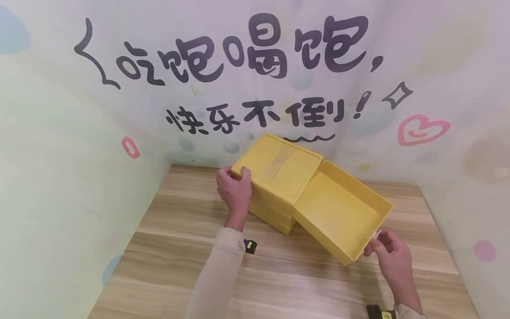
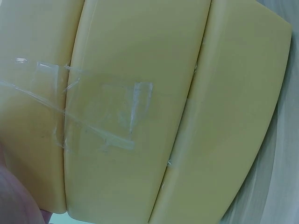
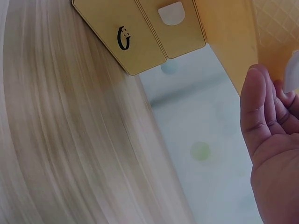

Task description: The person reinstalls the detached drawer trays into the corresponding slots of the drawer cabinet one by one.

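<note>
A yellow plastic drawer unit (image 1: 296,177) stands at an angle near the back of the table, with clear tape (image 1: 276,163) running over its top. Its top drawer (image 1: 338,206) is pulled far out toward the right and has a bare floor. My left hand (image 1: 235,190) grips the unit's left end, the thumb on the top edge. At the drawer's front, my right hand (image 1: 392,257) pinches the small white pull tab (image 1: 377,234). In the right wrist view, two lower drawer fronts show, one with a white tab (image 3: 172,14), the other with a black face drawing (image 3: 124,38).
The wood-grain table (image 1: 287,283) extends in front of the unit. Behind it rises a pale wall (image 1: 223,146) with black lettering and coloured spots, and more wall closes in the left and right sides. Each wrist carries a small black device (image 1: 250,246).
</note>
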### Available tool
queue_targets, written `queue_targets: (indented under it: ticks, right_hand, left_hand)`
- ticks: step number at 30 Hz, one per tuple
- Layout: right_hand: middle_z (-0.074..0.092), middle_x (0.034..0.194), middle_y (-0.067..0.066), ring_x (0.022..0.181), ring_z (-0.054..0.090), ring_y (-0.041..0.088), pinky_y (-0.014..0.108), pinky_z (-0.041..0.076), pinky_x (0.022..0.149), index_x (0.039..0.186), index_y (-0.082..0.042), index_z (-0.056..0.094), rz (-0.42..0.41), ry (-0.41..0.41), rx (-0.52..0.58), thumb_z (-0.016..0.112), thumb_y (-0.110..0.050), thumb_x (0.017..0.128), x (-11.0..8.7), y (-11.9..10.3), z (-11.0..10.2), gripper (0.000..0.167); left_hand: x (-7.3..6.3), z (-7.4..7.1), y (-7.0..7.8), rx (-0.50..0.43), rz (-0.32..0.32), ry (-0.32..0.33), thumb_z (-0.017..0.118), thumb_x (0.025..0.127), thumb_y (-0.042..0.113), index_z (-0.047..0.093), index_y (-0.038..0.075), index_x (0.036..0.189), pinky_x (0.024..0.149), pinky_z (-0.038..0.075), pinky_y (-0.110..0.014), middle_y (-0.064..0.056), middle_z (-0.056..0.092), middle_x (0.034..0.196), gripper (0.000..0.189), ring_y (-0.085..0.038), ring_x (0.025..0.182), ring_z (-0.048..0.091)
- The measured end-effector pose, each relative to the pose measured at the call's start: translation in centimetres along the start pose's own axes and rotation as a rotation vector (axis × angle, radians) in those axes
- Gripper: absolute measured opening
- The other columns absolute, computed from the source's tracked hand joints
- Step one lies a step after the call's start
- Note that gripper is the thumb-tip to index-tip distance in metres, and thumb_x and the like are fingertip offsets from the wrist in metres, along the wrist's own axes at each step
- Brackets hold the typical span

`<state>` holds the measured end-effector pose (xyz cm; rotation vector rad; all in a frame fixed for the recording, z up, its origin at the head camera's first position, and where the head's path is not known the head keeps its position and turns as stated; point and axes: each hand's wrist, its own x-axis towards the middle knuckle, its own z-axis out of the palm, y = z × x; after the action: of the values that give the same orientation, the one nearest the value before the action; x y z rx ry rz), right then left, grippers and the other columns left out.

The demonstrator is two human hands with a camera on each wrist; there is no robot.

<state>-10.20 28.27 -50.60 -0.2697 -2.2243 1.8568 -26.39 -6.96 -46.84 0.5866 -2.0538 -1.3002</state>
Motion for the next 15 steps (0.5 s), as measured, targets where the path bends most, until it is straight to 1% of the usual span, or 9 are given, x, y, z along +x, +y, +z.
queue_targets:
  ticks: [7, 10, 15]
  right_hand:
    - [0.066, 0.069, -0.005, 0.059, 0.064, 0.011, 0.023, 0.055, 0.059, 0.097, -0.010, 0.062, -0.012, -0.024, -0.015, 0.059, 0.000, 0.099, 0.9, 0.0, 0.0, 0.011]
    - [0.066, 0.068, -0.005, 0.057, 0.064, 0.011, 0.023, 0.055, 0.059, 0.097, -0.011, 0.063, -0.023, -0.024, -0.007, 0.060, -0.001, 0.099, 1.1, 0.0, 0.1, 0.011]
    - [0.066, 0.069, -0.005, 0.058, 0.064, 0.011, 0.022, 0.054, 0.060, 0.100, -0.013, 0.063, -0.017, -0.007, 0.005, 0.061, -0.006, 0.100, 1.3, -0.1, 0.3, 0.007]
  left_hand:
    - [0.0, 0.0, -0.1, -0.002, 0.001, -0.001, 0.064, 0.084, 0.039, 0.058, 0.009, 0.108, 0.090, 0.043, -0.048, -0.009, 0.061, 0.104, 0.039, -0.029, 0.097, 0.058]
    - [0.0, 0.0, -0.2, -0.001, -0.001, -0.006, 0.064, 0.085, 0.040, 0.058, 0.009, 0.108, 0.089, 0.043, -0.047, -0.009, 0.060, 0.103, 0.040, -0.029, 0.096, 0.057]
    - [-0.1, -0.1, -0.1, -0.008, 0.007, -0.006, 0.064, 0.085, 0.041, 0.058, 0.009, 0.108, 0.087, 0.043, -0.047, -0.009, 0.060, 0.103, 0.040, -0.029, 0.095, 0.057]
